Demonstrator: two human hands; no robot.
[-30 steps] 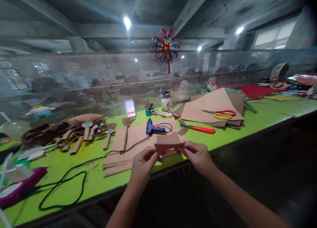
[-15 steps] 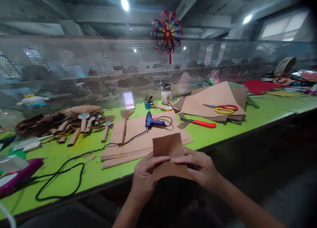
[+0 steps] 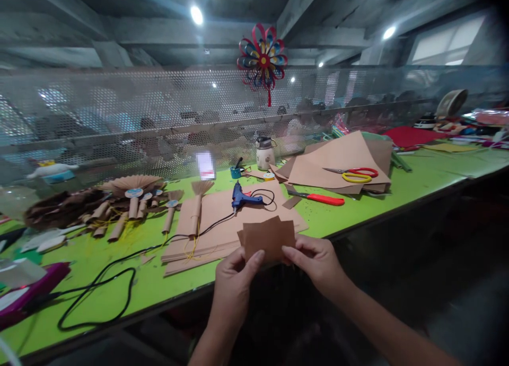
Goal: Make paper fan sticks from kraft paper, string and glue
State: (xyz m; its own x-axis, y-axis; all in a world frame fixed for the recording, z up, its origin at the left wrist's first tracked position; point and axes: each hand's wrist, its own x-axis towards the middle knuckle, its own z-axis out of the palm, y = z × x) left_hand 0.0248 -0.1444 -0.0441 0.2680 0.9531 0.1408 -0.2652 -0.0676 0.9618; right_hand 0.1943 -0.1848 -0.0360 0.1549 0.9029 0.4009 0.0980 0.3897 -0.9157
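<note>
A folded piece of brown kraft paper (image 3: 270,238) is held up just in front of the table's near edge. Its two layers sit unevenly, with corners of the rear layer showing above and to the left. My left hand (image 3: 236,276) pinches its lower left, thumb on the near face. At the lower right, my right hand (image 3: 316,260) grips it between thumb and fingers. Beyond it, a blue glue gun (image 3: 243,197) rests on a stack of kraft sheets (image 3: 218,212), along with a paper piece shaped like a small broom (image 3: 196,207).
On the green table (image 3: 159,286) lie a red-handled knife (image 3: 318,197), scissors (image 3: 353,175) on large sheets (image 3: 330,159), and several rolled paper handles with pleated tops (image 3: 135,196) at left. A black cord (image 3: 131,281) runs to a purple power strip (image 3: 47,286). A bottle (image 3: 264,153) stands behind.
The kraft paper, bent at its middle before with one half upright and one toward me, is now folded over. Both thumbs have moved from its crease to its lower corners.
</note>
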